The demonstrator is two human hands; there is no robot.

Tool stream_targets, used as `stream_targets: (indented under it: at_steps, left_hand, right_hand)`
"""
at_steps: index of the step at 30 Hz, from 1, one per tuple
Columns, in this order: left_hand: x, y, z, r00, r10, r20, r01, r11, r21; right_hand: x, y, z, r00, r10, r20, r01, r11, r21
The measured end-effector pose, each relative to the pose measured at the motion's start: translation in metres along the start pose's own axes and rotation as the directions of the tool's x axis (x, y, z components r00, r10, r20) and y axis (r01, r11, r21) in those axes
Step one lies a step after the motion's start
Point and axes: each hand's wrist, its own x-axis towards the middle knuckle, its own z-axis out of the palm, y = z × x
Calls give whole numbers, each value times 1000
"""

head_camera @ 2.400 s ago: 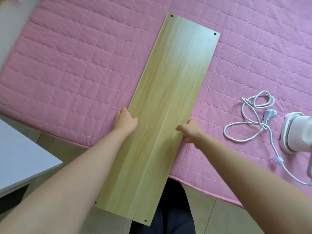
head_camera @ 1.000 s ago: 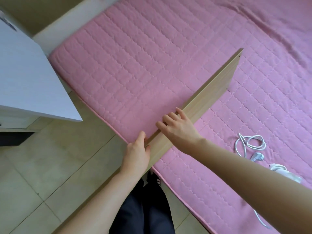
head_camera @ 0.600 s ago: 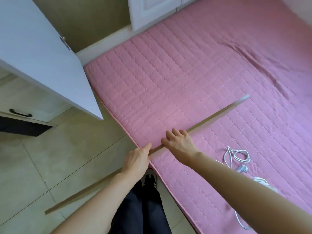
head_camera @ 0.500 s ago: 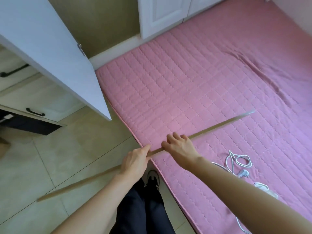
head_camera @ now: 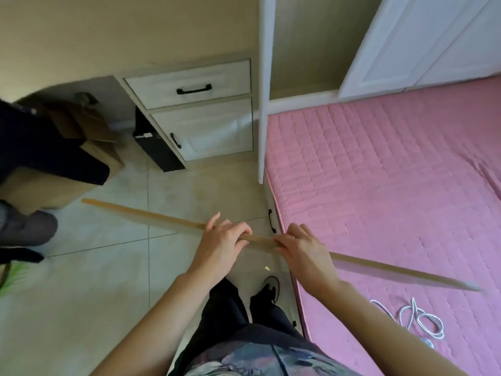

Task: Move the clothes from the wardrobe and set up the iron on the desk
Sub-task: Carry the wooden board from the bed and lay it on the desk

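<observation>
A long light wooden board (head_camera: 151, 217) is held edge-on, running from the floor side at the left across to above the pink bed at the right. My left hand (head_camera: 221, 244) grips its upper edge near the middle. My right hand (head_camera: 301, 249) grips it just to the right, at the bed's side. The iron's white coiled cord (head_camera: 417, 318) lies on the pink quilted mattress (head_camera: 393, 172) at the lower right; the iron itself is out of view.
A cream desk unit with a drawer (head_camera: 189, 86) and a cupboard door stands at the back. A white open door edge (head_camera: 262, 90) hangs between desk and bed. Cardboard boxes (head_camera: 95, 137) and dark items crowd the left floor. My feet stand beside the bed.
I lifted the board off the bed, turned it on edge and swung it leftward over the floor. My view turned toward the desk; the iron dropped out of sight.
</observation>
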Motion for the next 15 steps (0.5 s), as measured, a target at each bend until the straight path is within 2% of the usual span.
stream_targets:
  at_steps: [6,15]
  left_hand:
    - [-48,-38,-32,990,-28,-137,27,1000,-14]
    - [-100,-122,-89,939,-195,-282,186,981,-58]
  right_hand:
    - [18,-63,6,994,-106,20,105,994,39]
    - [72,-168,38,952,-259,162,253,966,56]
